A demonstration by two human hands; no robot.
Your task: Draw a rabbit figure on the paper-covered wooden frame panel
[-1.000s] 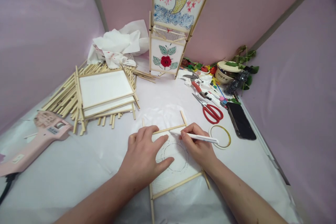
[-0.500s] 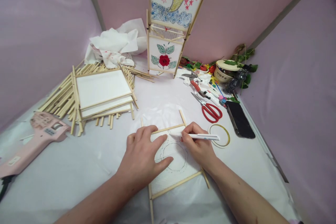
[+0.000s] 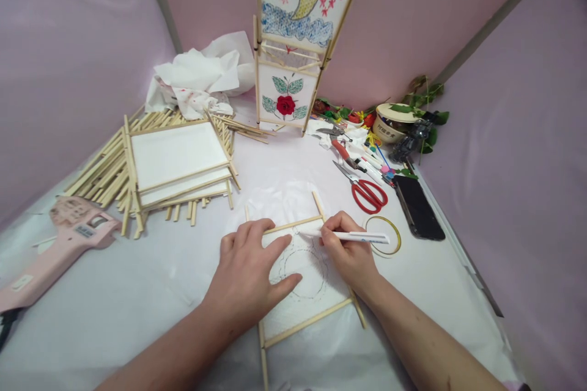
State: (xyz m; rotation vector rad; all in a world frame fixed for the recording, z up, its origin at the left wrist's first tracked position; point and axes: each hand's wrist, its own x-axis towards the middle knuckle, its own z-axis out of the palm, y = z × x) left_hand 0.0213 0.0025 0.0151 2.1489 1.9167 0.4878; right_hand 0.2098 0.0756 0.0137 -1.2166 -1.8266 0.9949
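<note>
Got a white pen (image 3: 367, 237) pinched in my right hand (image 3: 351, 256), lower middle of frame, left hand (image 3: 250, 263) spread loose on the stick-framed sheet (image 3: 306, 275).

White pen (image 3: 362, 236): now lying more level across the view, its rear end reaching farther over the tape ring (image 3: 398, 236). Right hand (image 3: 351, 253): shifted slightly rightward from the left hand (image 3: 247, 266). Camera view: turned slightly, surroundings displaced leftward.

Two hands (image 3: 247, 264), one phone (image 3: 419, 208)
</note>
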